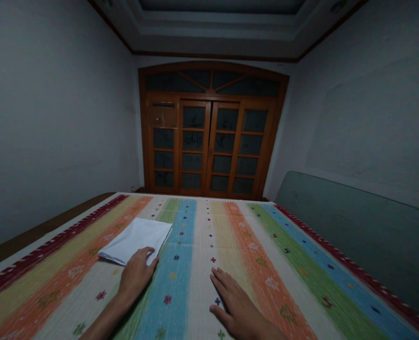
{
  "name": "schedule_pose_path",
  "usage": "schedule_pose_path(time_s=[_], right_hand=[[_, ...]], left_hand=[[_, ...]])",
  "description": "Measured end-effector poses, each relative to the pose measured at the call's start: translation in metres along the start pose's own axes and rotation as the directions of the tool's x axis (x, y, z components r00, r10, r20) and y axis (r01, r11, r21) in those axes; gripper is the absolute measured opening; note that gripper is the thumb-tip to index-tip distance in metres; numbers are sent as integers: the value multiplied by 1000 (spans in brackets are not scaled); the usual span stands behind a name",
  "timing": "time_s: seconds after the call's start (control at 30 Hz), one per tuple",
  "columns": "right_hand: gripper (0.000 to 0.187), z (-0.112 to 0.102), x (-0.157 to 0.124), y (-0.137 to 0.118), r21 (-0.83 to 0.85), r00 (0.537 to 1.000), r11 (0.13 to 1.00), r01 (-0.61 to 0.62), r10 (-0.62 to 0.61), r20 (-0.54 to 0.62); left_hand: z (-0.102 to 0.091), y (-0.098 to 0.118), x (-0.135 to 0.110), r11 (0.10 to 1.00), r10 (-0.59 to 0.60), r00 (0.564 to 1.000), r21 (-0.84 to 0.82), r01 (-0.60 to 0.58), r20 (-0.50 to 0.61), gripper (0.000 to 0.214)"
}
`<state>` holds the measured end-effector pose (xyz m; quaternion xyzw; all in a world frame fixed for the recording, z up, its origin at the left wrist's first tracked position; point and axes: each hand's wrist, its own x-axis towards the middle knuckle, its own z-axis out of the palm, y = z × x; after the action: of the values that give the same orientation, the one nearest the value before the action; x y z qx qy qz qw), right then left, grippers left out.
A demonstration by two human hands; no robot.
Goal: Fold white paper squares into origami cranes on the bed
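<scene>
A flat white folded piece (138, 238), cloth or paper, lies in layers on the striped tablecloth (185, 283), left of centre. My left hand (138, 273) rests on its near right corner, thumb and index finger apart with white showing between them. No grip on the layers is visible, and the other fingers of this hand are partly hidden. To the right, my right hand (236, 302) lies flat on the tablecloth with its thumb spread away from the fingers, holding nothing.
The tablecloth has coloured stripes and dark red borders, and covers a large flat surface. A pale green panel (351, 236) stands along the right side. Brown wood (50, 226) edges the left side. Beyond the far end are wooden doors (209, 146) with glass panes.
</scene>
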<state>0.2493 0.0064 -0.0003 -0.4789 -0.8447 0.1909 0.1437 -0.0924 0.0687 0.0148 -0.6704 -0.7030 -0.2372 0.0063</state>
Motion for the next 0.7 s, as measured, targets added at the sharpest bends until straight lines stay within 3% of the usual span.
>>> schedule_pose_path(time_s=[0.27, 0.37, 0.47, 0.6, 0.7], right_hand=[[71, -3, -2, -3, 2, 1000, 1000, -16, 16, 11], [68, -2, -2, -3, -6, 998, 1000, 8, -8, -54], [67, 6, 1, 4, -5, 971, 999, 54, -53, -235], [68, 16, 8, 19, 20, 891, 998, 64, -48, -451], [67, 11, 11, 29, 62, 852, 994, 87, -42, -521]], left_hand=[[-6, -1, 3, 998, -49, 999, -35, 49, 8, 26], [-11, 6, 1, 996, 50, 999, -76, -50, -4, 30], [-9, 18, -7, 967, 222, 975, -136, -217, 17, 29], [7, 30, -24, 881, 447, 891, -210, -425, 72, 28], [18, 33, -36, 725, 676, 725, -289, -625, 130, 42]])
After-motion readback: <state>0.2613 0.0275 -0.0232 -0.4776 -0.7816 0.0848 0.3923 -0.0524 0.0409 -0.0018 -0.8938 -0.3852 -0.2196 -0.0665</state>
